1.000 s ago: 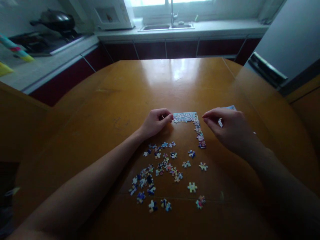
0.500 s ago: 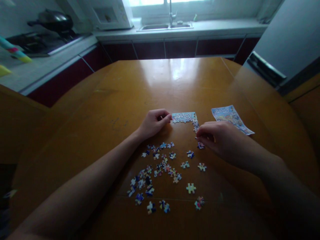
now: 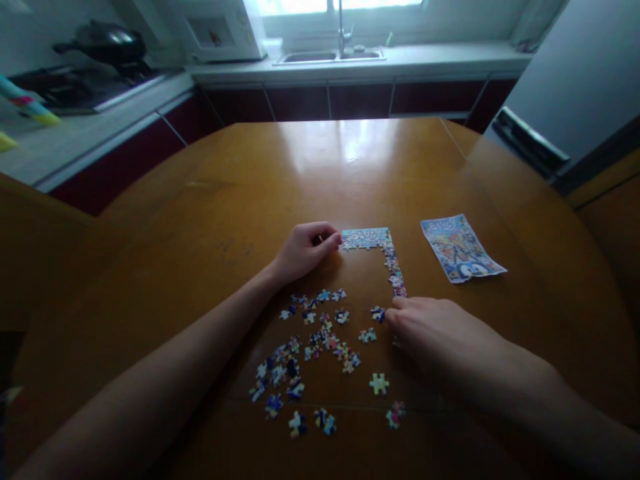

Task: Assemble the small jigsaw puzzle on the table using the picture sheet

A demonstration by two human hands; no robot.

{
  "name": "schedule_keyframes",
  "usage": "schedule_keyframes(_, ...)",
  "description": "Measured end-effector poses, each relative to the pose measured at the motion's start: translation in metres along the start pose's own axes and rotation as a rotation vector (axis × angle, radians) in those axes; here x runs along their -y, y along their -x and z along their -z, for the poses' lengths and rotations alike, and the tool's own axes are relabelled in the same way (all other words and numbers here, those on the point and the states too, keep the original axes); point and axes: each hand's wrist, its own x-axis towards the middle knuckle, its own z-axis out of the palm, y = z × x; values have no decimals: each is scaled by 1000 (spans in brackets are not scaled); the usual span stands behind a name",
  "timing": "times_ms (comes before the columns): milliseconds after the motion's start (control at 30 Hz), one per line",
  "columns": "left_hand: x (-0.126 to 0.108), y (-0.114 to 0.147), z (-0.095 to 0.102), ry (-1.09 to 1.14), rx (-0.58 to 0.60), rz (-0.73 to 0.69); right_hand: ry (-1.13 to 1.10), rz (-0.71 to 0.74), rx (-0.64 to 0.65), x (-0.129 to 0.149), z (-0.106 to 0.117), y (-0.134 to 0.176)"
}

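Observation:
A partly joined jigsaw puzzle (image 3: pixel 365 238) lies on the table, a top strip with a narrow column running down from its right end. My left hand (image 3: pixel 306 252) rests at the strip's left end, fingers curled and thumb tip at its edge. At the column's lower end is my right hand (image 3: pixel 430 323), palm down, with closed fingertips; whatever they pinch is hidden. A blue-and-white loose piece (image 3: pixel 378 314) lies just left of those fingertips. Several loose puzzle pieces (image 3: pixel 330 341) spread over the table between my forearms. One yellowish piece (image 3: pixel 379 383) lies apart, nearer me.
A creased picture sheet (image 3: pixel 463 250) lies right of the puzzle. The wooden table (image 3: pixel 240 180) extends to a counter with a sink (image 3: pixel 310 58). A dark pan (image 3: pixel 107 45) stands on the stove at the far left.
My right hand has moved down and toward me along the column, uncovering its lower part and more of the picture sheet. My left hand stays at the strip's left end.

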Motion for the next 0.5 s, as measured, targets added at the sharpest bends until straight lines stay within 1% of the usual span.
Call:
schedule_keyframes(167,-2,0,0,-6,-1,-6,-52,65,-34,-3,-5,3)
schedule_keyframes(267,-2,0,0,-8,-3,-12,-152,84,-41,-9,-4,3)
schedule_keyframes(300,-2,0,0,-9,-2,-15,-210,88,-51,-12,-2,1)
schedule_keyframes(367,-1,0,0,-12,-1,-28,-378,81,-120,-17,2,-6)
schedule_keyframes(433,-1,1,0,-23,-1,-56,-618,33,-248,-22,7,-16)
schedule_keyframes(500,-2,3,0,-46,-12,-113,-854,-54,-357,-25,11,-25)
